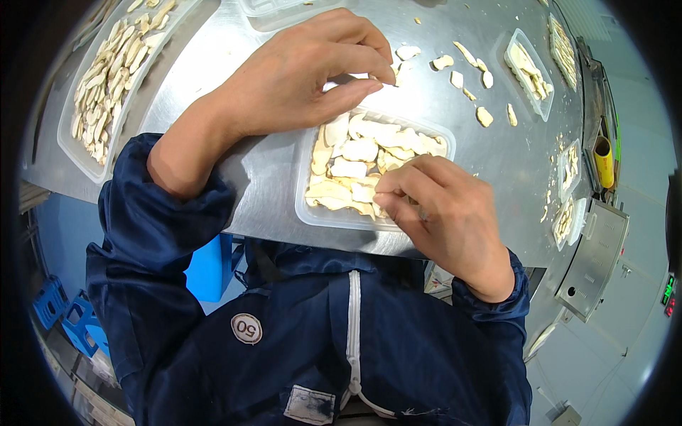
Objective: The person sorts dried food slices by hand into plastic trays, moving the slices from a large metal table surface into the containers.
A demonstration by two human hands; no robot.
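Observation:
In front of me a clear plastic tray (305, 211) holds pale cream, irregular dried slices (348, 167) that look like mushroom, laid flat and overlapping. My right hand (447, 209) is over the tray's near right part, thumb and forefinger pinched at a slice (369, 190) among the others. Beyond the tray's far left edge, my left hand (323, 71) hovers with fingers curled and thumb close to the forefinger. A bit of pale slice (398, 73) shows at its fingertips; whether it is gripped is hidden.
Loose slices (484, 116) lie scattered on the metal table (266, 192) at far right. A large tub (117, 135) of slices stands at left, and a smaller filled tray (529, 74) at far right. Small trays (568, 170) and a metal scale-like box (593, 259) line the right edge.

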